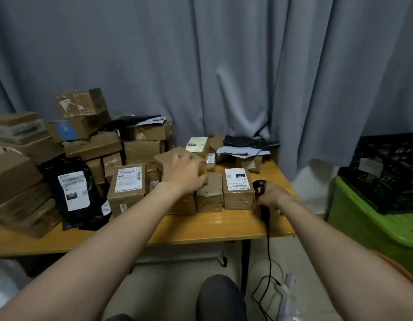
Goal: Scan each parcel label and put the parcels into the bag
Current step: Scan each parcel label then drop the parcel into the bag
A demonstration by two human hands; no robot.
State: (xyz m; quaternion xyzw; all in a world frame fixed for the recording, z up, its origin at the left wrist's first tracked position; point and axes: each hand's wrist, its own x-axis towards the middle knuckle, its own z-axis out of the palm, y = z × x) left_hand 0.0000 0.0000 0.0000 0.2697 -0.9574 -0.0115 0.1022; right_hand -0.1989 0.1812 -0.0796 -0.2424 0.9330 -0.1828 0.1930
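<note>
The brown box (169, 156) lies tilted on top of other parcels near the middle of the wooden surface (212, 225). The left hand (184, 172) lies over it, with the fingers (201, 179) curled down over its right edge, gripping it. Just in front of it stands a small plain box (210, 193), and touching that on the right is a labelled box (238, 188), its white label facing up. To the left of the hand stands another labelled parcel (128, 184), and beyond it a black mailer bag (71, 188) with a white label leans against a pile of cardboard boxes (85, 135) that fills the left end of the surface.

The right hand (272, 196) is wrapped around the handle of a black scanner (259, 186), which stands just beside the labelled box near the right edge. Its cable (268, 251) hangs down past the edge to the floor.

More small parcels and some papers (242, 150) lie at the back. A grey curtain (201, 66) hangs behind. At the right, a black crate (390, 172) sits on a green bin (363, 223).
</note>
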